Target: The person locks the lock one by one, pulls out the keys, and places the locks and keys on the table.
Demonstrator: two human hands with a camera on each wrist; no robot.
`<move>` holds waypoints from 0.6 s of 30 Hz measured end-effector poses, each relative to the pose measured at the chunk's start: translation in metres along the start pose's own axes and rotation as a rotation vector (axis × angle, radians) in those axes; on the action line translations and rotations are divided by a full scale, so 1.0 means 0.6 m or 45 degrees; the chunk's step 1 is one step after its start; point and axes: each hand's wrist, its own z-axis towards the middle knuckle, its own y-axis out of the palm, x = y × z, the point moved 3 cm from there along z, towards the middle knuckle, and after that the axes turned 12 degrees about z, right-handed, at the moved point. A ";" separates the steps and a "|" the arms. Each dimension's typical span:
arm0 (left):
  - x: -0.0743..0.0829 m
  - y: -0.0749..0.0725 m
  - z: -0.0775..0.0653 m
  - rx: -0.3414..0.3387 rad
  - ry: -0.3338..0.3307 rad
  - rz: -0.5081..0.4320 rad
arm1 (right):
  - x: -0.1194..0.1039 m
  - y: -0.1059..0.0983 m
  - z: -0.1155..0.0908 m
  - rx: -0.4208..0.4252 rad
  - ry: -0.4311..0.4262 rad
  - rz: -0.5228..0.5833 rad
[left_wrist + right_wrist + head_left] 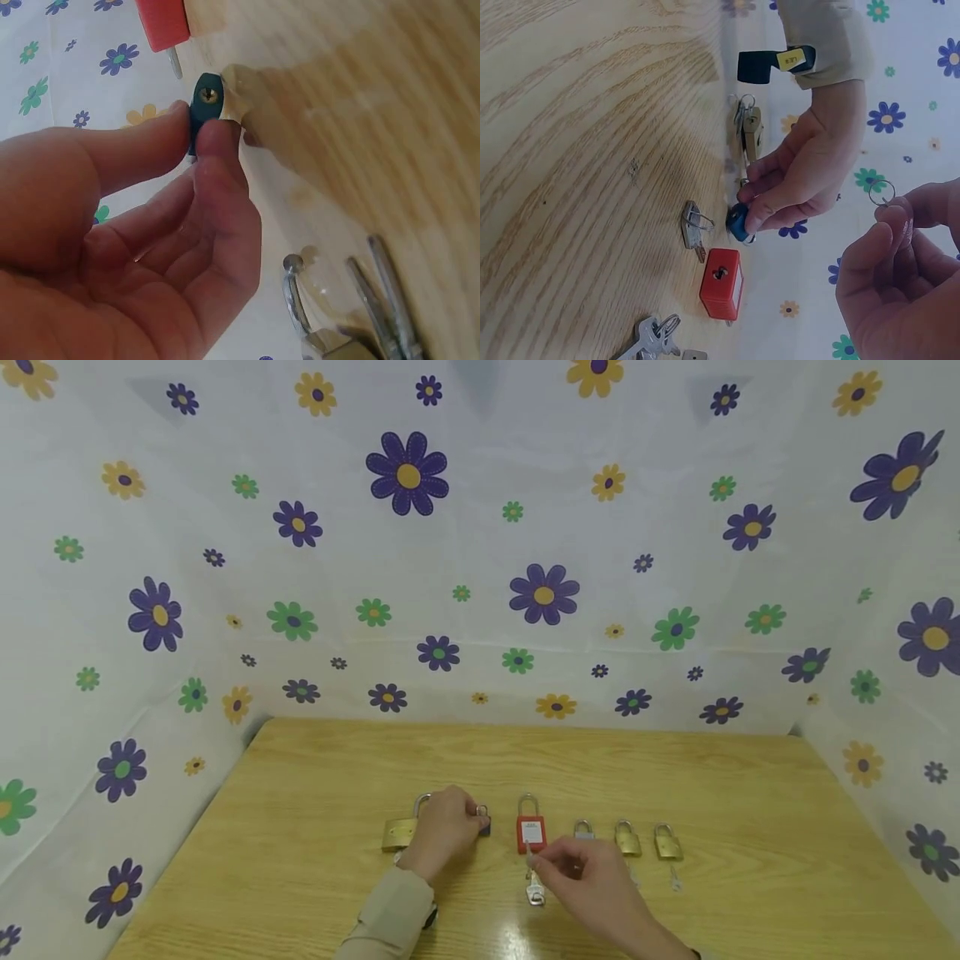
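My left hand (pixel 444 831) pinches a small dark blue padlock (pixel 208 105) between thumb and fingertips. In the left wrist view, its brass keyhole faces the camera. To the right, my right hand (pixel 596 881) holds a small key ring (pixel 882 193) between thumb and forefinger; the fingers hide whatever hangs from it. Between the hands stands a red padlock (pixel 530 835) with a white label, its shackle pointing away. Silver keys (pixel 535 892) lie in front of it. A large brass padlock (pixel 397 834) is just left of my left hand, partly covered by it.
Right of the red padlock are a small grey padlock (pixel 583 829) and two small brass padlocks, one in the middle (pixel 628 842) and one at the end (pixel 667 843) with a key (pixel 676 878) before it. A flower-printed cloth (pixel 480 552) encloses the wooden table (pixel 337 760) behind and at both sides.
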 end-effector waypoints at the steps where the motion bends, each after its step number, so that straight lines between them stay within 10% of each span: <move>1: 0.000 -0.001 -0.001 0.004 0.002 0.001 | 0.000 0.000 0.000 -0.004 0.000 0.004; 18: -0.006 -0.003 -0.011 -0.004 -0.014 0.035 | 0.005 0.003 0.003 -0.001 -0.029 0.003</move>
